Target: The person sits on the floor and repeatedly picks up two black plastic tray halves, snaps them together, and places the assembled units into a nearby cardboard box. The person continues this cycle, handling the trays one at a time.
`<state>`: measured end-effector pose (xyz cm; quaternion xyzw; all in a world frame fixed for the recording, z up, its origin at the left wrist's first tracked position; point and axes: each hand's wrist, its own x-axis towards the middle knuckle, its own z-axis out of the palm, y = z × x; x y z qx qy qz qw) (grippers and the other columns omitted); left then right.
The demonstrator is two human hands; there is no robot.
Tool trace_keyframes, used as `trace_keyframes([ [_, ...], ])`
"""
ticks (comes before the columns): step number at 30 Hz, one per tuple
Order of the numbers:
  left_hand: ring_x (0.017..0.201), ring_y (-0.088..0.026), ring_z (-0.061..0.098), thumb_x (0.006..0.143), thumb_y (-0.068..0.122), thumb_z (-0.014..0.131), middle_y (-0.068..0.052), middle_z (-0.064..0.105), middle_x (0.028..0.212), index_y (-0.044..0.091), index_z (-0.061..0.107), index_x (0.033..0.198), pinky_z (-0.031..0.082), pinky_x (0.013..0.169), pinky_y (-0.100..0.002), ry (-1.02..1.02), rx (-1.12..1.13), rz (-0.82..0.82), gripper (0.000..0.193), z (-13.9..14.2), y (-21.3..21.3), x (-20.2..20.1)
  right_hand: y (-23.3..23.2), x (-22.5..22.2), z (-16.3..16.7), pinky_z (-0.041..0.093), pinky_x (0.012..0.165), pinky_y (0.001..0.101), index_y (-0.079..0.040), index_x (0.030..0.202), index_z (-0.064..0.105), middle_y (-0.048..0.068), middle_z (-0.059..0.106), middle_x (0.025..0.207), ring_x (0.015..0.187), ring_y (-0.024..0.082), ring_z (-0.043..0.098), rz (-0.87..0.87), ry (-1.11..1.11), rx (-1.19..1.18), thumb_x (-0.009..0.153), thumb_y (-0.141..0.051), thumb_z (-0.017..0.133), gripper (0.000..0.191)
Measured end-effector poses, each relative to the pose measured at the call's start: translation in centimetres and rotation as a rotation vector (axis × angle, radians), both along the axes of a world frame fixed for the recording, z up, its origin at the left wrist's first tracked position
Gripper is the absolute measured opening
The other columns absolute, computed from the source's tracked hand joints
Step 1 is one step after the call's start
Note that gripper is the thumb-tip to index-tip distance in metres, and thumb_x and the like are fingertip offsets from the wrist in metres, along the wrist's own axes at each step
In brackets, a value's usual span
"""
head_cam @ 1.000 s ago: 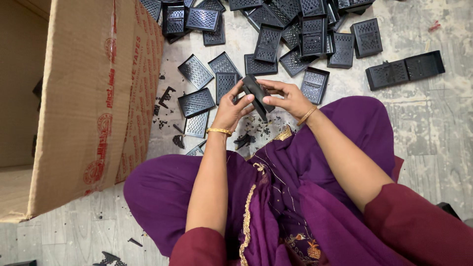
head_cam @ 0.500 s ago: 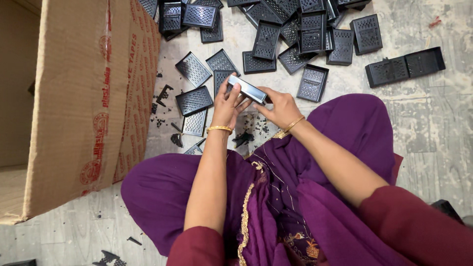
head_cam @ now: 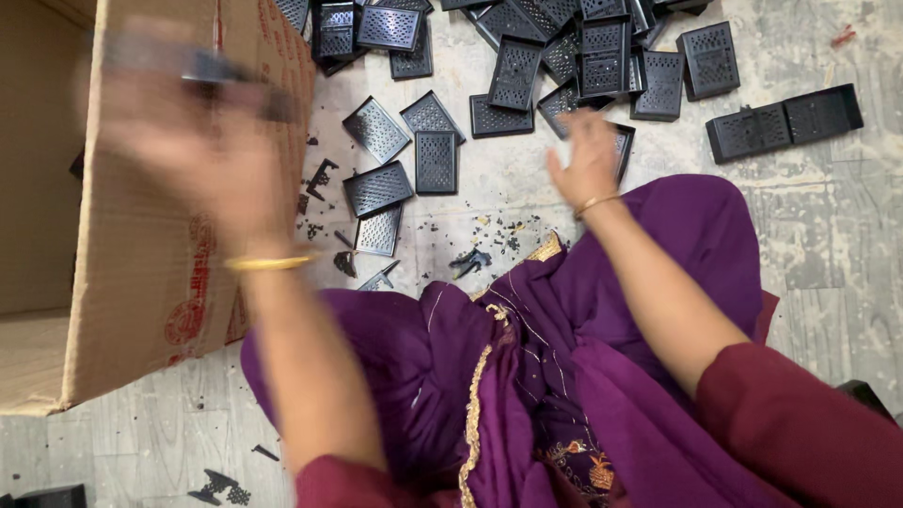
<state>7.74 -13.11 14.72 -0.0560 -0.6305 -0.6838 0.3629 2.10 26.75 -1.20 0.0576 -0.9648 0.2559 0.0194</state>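
Head view: black grille piece (head_cam: 202, 68) in blurred left hand (head_cam: 188, 141).

Your left hand (head_cam: 202, 150): motion-blurred in this view; a thin gold bangle (head_cam: 266, 263) circles the wrist, and the forearm below it is bare. Your right hand (head_cam: 585, 162): a matching narrow gold bangle (head_cam: 598, 201) sits at the wrist, also above a bare forearm. Your sleeves (head_cam: 800, 423): dark maroon cloth, ending near the elbows. Your garment (head_cam: 527, 376): deep purple fabric draped in loose folds over your lap and knees, edged with a gold embroidered border (head_cam: 473, 414) and carrying a small gold and orange embroidered motif (head_cam: 588, 466) low on the front.
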Motion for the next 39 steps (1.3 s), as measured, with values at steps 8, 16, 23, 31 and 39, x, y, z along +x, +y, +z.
trace_keyframes([
  [8, 0.110, -0.028, 0.059, 0.104, 0.014, 0.068, -0.012, 0.057, 0.119, 0.003, 0.044, 0.123, 0.056, 0.094, -0.042, -0.928, -0.250, 0.565, 0.032, 5.8, -20.2, 7.2, 1.3, -2.2, -1.4, 0.039, 0.108, 0.0653, -0.021, 0.151, 0.035, 0.023, 0.017, 0.158, 0.142, 0.050, 0.030, -0.530, -0.547, 0.139, 0.075, -0.027, 0.083, 0.090],
  [16, 0.097, -0.024, 0.068, 0.107, 0.019, 0.058, -0.009, 0.068, 0.107, 0.001, 0.068, 0.112, 0.054, 0.090, -0.037, -0.420, -0.866, 0.844, 0.021, 0.7, -13.2, -1.6, -0.3, -1.2, -0.4, 0.050, 0.100, 0.0564, -0.019, 0.143, 0.047, 0.021, 0.025, 0.152, 0.131, 0.048, 0.045, -0.313, -0.554, 0.213, 0.071, -0.026, 0.086, 0.082],
  [23, 0.132, -0.050, 0.046, 0.102, 0.039, 0.069, -0.032, 0.046, 0.141, 0.015, 0.058, 0.145, 0.042, 0.109, -0.058, -0.511, -1.137, 0.182, 0.051, -14.1, 11.3, -8.5, -2.1, -1.5, -1.1, 0.061, 0.080, 0.0517, -0.018, 0.143, 0.044, 0.018, 0.055, 0.124, 0.102, 0.032, 0.064, -0.093, -0.833, -1.069, 0.081, -0.009, 0.059, 0.065],
  [31, 0.133, -0.047, 0.046, 0.092, 0.033, 0.075, -0.019, 0.038, 0.156, 0.015, 0.055, 0.124, 0.046, 0.105, -0.059, -0.920, -1.222, 0.262, 0.042, -22.6, 16.2, -1.5, -1.2, -1.6, -1.2, 0.058, 0.084, 0.0482, -0.013, 0.142, 0.042, 0.023, 0.066, 0.116, 0.098, 0.032, 0.069, -0.451, -0.576, -0.634, 0.091, -0.011, 0.058, 0.053],
  [39, 0.106, -0.031, 0.063, 0.083, 0.012, 0.076, -0.018, 0.059, 0.124, 0.021, 0.046, 0.146, 0.054, 0.093, -0.043, -0.888, -0.098, -0.197, 0.071, -17.0, 14.4, -2.4, -4.8, 1.1, -0.6, 0.051, 0.091, 0.0532, -0.009, 0.139, 0.046, 0.021, 0.051, 0.126, 0.117, 0.041, 0.053, 0.123, -0.218, 0.223, 0.077, -0.049, 0.083, 0.082],
])
